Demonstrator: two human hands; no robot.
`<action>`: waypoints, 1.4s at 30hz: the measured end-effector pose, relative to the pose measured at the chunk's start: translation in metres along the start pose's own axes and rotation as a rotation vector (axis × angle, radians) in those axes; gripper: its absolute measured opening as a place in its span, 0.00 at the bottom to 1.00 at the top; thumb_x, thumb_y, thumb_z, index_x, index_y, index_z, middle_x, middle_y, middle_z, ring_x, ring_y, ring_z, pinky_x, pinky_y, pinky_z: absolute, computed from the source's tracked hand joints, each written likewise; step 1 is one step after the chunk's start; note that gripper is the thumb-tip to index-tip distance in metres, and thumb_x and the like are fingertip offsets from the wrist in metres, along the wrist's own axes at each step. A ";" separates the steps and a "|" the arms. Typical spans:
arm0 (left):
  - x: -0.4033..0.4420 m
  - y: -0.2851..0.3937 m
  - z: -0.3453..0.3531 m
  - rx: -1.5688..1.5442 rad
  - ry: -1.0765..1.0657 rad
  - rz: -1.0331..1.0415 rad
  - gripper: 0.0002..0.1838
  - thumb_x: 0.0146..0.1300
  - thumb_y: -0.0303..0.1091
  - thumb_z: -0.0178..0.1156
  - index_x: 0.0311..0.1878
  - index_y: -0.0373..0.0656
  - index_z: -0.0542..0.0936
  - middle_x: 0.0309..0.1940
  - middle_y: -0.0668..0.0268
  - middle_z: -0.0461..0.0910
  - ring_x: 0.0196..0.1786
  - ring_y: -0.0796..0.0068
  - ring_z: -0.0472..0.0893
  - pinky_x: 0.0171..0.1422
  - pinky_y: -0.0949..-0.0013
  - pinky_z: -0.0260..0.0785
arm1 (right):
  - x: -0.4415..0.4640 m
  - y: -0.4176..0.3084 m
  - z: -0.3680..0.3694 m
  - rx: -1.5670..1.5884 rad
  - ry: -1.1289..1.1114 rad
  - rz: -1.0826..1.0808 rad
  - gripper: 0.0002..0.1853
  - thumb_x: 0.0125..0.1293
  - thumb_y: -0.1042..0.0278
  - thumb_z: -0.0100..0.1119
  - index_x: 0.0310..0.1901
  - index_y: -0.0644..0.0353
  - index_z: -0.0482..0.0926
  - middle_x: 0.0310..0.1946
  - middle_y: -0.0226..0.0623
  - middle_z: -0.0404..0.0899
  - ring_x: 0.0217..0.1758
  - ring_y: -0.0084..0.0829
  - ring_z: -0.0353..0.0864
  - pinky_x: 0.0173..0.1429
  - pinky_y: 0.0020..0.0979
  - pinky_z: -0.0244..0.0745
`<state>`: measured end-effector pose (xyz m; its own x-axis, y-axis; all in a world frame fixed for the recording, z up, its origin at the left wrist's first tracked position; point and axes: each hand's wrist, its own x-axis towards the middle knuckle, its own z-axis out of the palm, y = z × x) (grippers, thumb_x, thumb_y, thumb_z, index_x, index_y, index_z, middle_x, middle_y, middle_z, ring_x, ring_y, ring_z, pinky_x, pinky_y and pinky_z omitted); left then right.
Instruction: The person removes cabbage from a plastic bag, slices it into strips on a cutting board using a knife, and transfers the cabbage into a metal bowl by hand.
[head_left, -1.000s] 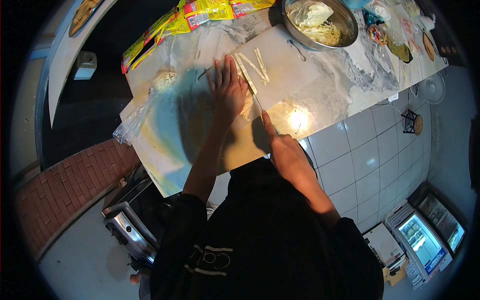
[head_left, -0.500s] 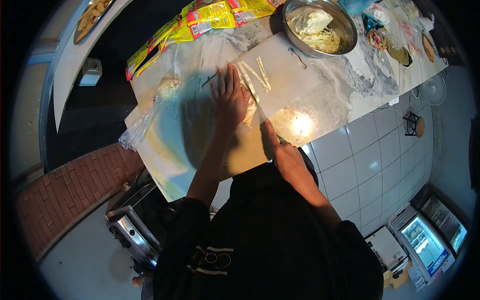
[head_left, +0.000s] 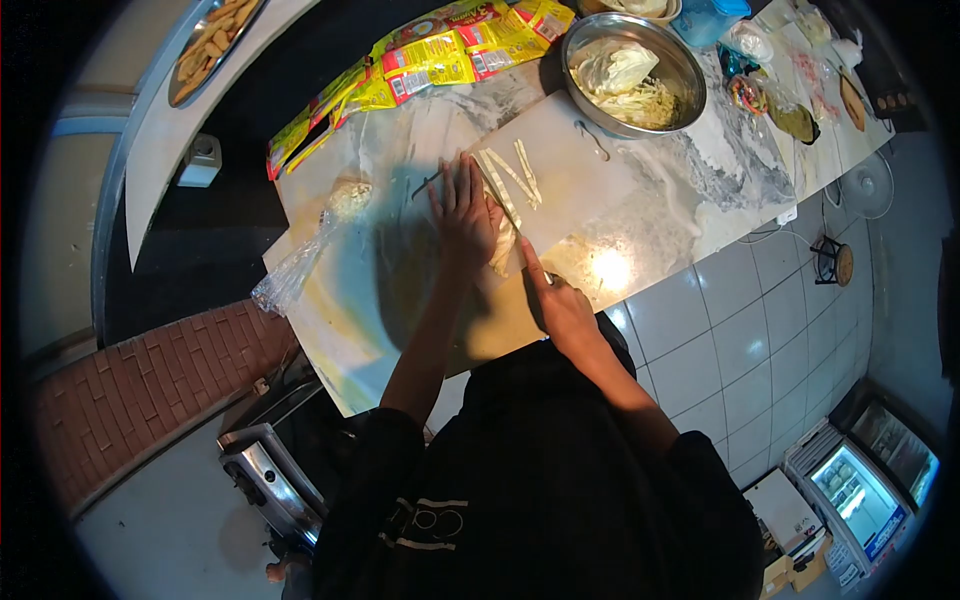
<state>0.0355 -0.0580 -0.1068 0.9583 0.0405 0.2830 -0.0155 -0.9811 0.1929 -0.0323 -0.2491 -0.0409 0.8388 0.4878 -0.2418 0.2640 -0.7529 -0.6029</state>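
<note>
My left hand (head_left: 467, 222) lies with its fingers stretched out on a pale, flat food piece (head_left: 503, 250) on the translucent cutting sheet (head_left: 575, 185). In my right hand (head_left: 562, 308) is a knife (head_left: 521, 236), its forefinger laid along the top and its blade against the right edge of the piece. Several thin pale strips (head_left: 526, 172) lie just right of the blade. Beyond them stands a metal bowl (head_left: 691, 80) holding cabbage and shredded pale food.
Yellow and red packets (head_left: 430, 62) line the table's far edge. A clear plastic bag (head_left: 290, 270) lies at the left. Bags and a blue container (head_left: 708, 20) are at the far right. A stove (head_left: 275, 480) stands lower left, a stool (head_left: 843, 265) to the right.
The whole view has shifted, so the table appears lower and more of its far side shows. My left hand stays on the piece, and the knife remains at its edge in my right hand.
</note>
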 end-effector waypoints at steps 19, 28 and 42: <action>0.001 0.004 -0.013 -0.156 0.044 -0.085 0.37 0.67 0.39 0.52 0.74 0.25 0.55 0.76 0.44 0.52 0.80 0.49 0.50 0.81 0.43 0.36 | 0.004 0.005 -0.036 0.147 0.010 -0.052 0.44 0.59 0.81 0.54 0.76 0.67 0.45 0.23 0.58 0.78 0.26 0.58 0.78 0.34 0.51 0.72; -0.001 0.001 -0.012 -0.231 0.028 -0.067 0.32 0.72 0.39 0.45 0.72 0.25 0.58 0.76 0.43 0.52 0.80 0.47 0.49 0.81 0.43 0.34 | 0.019 -0.026 -0.056 0.086 -0.081 -0.033 0.45 0.56 0.85 0.51 0.78 0.59 0.49 0.23 0.47 0.76 0.25 0.46 0.77 0.37 0.43 0.73; -0.001 0.002 -0.009 -0.221 0.038 -0.066 0.34 0.70 0.38 0.44 0.72 0.21 0.55 0.77 0.39 0.48 0.80 0.39 0.44 0.81 0.41 0.31 | 0.026 -0.038 -0.058 0.025 -0.087 -0.026 0.48 0.51 0.86 0.54 0.77 0.57 0.52 0.24 0.50 0.78 0.29 0.50 0.79 0.41 0.45 0.74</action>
<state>0.0322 -0.0578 -0.0982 0.9480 0.1139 0.2973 -0.0196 -0.9111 0.4116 0.0069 -0.2335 0.0200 0.7869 0.5447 -0.2901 0.2727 -0.7286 -0.6283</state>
